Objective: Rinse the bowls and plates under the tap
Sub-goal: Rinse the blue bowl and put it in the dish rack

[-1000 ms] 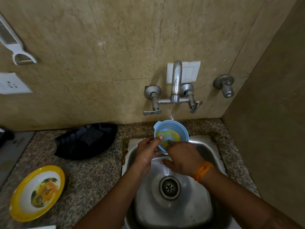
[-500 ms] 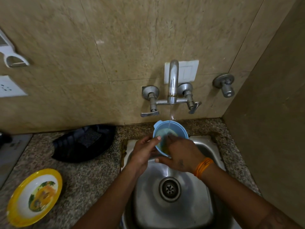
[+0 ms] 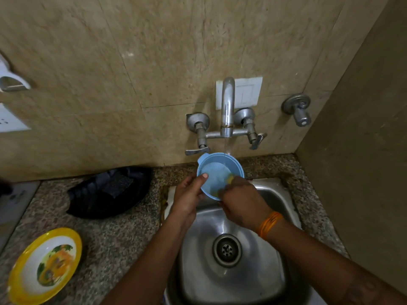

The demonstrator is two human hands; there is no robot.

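A light blue plastic bowl (image 3: pixel 217 167) tilts toward me over the back of the steel sink (image 3: pixel 273 280), under the running tap (image 3: pixel 227 106). Water streams onto its far rim. My left hand (image 3: pixel 188 195) grips the bowl's left rim, thumb over the edge. My right hand (image 3: pixel 241 200) reaches into the bowl from the right, fingertips hidden inside against a bit of yellow residue at the lower right. A yellow-rimmed plate (image 3: pixel 45 266) with a printed picture lies on the counter at the front left.
A black tray (image 3: pixel 110 192) holding a dark scrubber sits on the speckled granite counter (image 3: pixel 123 236) left of the sink. A spare wall valve (image 3: pixel 298 108) is at the right. A side wall closes off the right.
The yellow residue in the bowl has shrunk from a large patch to a small bit at the lower right. My right hand has kept rubbing inside; my left hand keeps its hold.
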